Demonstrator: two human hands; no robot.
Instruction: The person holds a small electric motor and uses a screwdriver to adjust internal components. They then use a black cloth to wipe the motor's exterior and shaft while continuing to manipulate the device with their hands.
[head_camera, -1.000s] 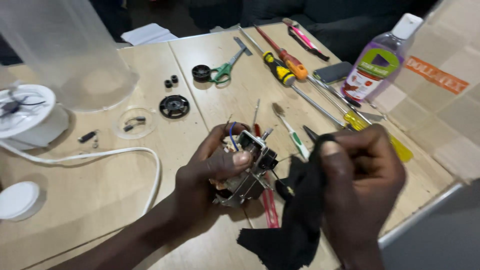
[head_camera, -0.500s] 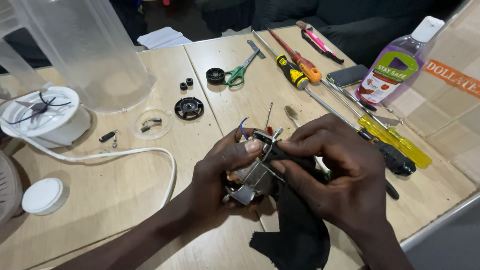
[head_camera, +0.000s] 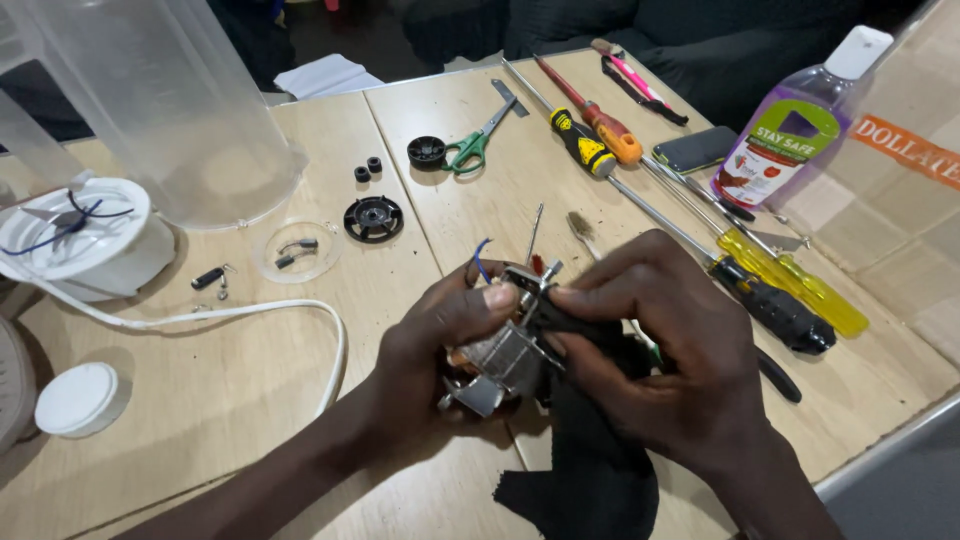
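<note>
**Closely held: small motor wiped with a black cloth above the surface**

Nearest to my view, the black cloth (head_camera: 585, 470) hangs from under the right hand (head_camera: 665, 365) down to the lower edge of the picture. I see the right hand's grip pressed together on the cloth, its fingertips (head_camera: 570, 298) pushing the fabric against the top of the small electric motor (head_camera: 500, 355). The left hand (head_camera: 435, 345) cups the motor from the other side, grip closed around its metal body, thumb (head_camera: 490, 297) lying on the upper end. The motor sits between both hands, just above the pale wooden surface (head_camera: 240, 400), with a blue wire (head_camera: 480, 258) and a red wire end rising from its top.

To the left, a white power cord (head_camera: 250, 315) curves across the surface, and a white round cap (head_camera: 78, 398) lies near the edge. Farther off, a black ribbed disc (head_camera: 373, 217) lies beside a clear shallow lid (head_camera: 295, 252) holding small dark parts. The white appliance base (head_camera: 80, 240) stands at the left, beside the clear plastic jug (head_camera: 160, 100).

On the right, a yellow-handled screwdriver (head_camera: 790, 285) and a black-handled screwdriver (head_camera: 770, 310) lie side by side. Beyond them stand a purple liquid bottle (head_camera: 790, 140), a dark phone (head_camera: 697, 148), green-handled scissors (head_camera: 475, 145) and a black pulley wheel (head_camera: 426, 152).
</note>
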